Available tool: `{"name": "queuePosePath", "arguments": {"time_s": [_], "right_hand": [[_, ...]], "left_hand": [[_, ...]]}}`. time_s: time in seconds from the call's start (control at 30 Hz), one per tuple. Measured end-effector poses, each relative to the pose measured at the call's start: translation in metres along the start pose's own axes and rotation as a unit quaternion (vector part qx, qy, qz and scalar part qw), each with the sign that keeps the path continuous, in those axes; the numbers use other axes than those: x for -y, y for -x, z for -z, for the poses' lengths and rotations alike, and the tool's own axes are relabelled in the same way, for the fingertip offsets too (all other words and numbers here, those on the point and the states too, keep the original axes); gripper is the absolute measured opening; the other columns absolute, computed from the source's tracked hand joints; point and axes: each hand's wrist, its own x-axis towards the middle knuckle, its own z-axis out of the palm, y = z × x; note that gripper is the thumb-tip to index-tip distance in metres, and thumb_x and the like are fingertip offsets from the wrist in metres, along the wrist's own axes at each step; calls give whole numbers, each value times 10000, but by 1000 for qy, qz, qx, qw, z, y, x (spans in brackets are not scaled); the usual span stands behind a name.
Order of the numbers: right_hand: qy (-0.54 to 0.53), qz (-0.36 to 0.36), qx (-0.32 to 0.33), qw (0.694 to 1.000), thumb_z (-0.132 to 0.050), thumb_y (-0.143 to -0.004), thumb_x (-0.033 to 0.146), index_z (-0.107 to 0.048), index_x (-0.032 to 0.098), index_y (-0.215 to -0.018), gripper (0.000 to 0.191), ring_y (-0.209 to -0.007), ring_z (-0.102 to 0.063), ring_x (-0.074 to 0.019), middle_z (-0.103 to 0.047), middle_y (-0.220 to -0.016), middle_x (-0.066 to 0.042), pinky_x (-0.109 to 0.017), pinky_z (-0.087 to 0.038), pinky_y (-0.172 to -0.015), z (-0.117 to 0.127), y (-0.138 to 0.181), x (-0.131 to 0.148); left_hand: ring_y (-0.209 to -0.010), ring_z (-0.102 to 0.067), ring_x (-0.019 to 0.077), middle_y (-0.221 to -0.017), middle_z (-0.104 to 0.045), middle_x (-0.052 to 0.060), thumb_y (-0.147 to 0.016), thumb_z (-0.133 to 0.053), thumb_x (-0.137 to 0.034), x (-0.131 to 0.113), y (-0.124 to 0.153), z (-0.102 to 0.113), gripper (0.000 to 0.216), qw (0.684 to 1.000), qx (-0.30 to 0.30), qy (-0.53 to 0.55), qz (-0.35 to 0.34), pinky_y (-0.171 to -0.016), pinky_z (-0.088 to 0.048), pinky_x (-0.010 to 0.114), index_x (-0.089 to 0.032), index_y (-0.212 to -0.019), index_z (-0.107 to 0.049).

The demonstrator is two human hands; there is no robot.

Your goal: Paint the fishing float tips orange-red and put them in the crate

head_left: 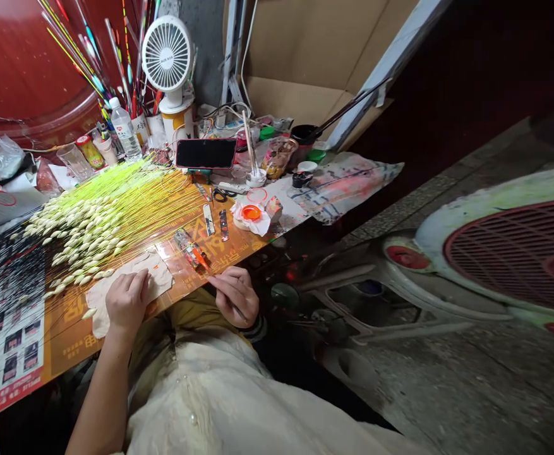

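Observation:
My left hand [127, 298] is closed, fingers curled down on a crumpled pale cloth [165, 281] at the table's near edge. Just left of it shows the cream body of a fishing float [89, 313], whose thin stem seems to run under my fingers. A small orange mark lies on the cloth to the right. My right hand [235, 296] is at the edge, thumb and fingers pinched together; whatever is between them is too small to make out. Beyond its fingertips lies an orange-tipped, paint-stained tool [192, 251]. Many floats [90, 230] with yellow-green tips lie in a heap.
An orange paint pot [251, 213] sits on white paper, near black scissors [220, 194] and two small strips. Behind are a phone [206, 153], a white fan [167, 57], a water bottle [124, 129] and paint jars. A larger floor fan [508, 246] is at the right.

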Motion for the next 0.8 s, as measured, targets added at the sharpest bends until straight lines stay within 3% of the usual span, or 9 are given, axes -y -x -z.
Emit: {"name": "queuePosePath", "arguments": {"time_s": [0.1, 0.23, 0.8], "right_hand": [[25, 95, -14, 995, -594, -847, 163, -622, 326, -1275, 459, -846, -613, -219, -734, -1008, -35, -415, -541, -794, -7, 2, 2], [54, 111, -10, 992, -601, -822, 87, -536, 311, -1382, 607, -877, -589, -223, -721, -1071, -41, -410, -528, -799, -10, 1, 5], [77, 95, 23, 992, -602, -840, 133, -543, 367, -1361, 573, -858, -598, -234, -727, -1086, -10, -437, -514, -795, -11, 0, 11]], "left_hand": [[-736, -636, 163, -809, -712, 40, -930, -549, -238, 0, 2, -1, 167, 1000, 3, 2, 4, -694, -452, 293, -198, -1057, -650], [-744, -645, 170, -827, -717, 53, -942, -520, -253, 0, 3, -2, 191, 1000, 15, 8, 17, -709, -464, 302, -206, -1064, -659], [-757, -623, 171, -821, -710, 46, -947, -522, -255, -1, 4, -2, 179, 999, 23, 13, 25, -709, -435, 299, -204, -1053, -658]]}}
